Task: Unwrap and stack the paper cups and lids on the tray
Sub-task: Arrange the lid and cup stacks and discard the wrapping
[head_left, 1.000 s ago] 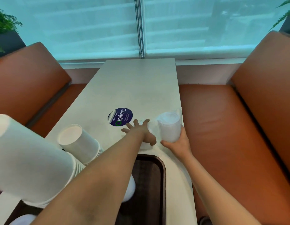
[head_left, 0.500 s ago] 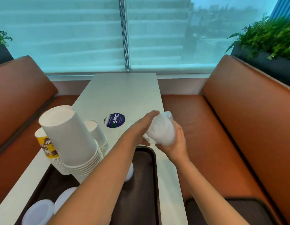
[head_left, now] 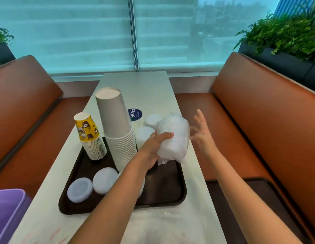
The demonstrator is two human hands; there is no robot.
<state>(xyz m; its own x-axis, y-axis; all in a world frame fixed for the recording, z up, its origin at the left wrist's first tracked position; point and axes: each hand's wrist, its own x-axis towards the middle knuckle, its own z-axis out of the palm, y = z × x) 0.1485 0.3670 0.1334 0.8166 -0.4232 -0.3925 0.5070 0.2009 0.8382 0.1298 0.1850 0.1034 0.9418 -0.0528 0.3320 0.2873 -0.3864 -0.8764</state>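
A plastic-wrapped pack of white lids hangs over the far right corner of the dark brown tray. My left hand grips the pack from the left side. My right hand is spread open just right of it, apart from the wrap. On the tray stand a tall stack of white paper cups and a shorter stack of yellow printed cups. Two piles of white lids lie at the tray's front left. My left forearm hides part of the tray.
More white lid stacks sit on the white table beyond the tray, near a round blue sticker. A purple bin is at the lower left. Orange bench seats flank the table; another dark tray lies on the right seat.
The view has pulled back and tilted down. My right hand has let go of the wrapped pack and opened. My left hand now holds the pack alone, turned more upright.
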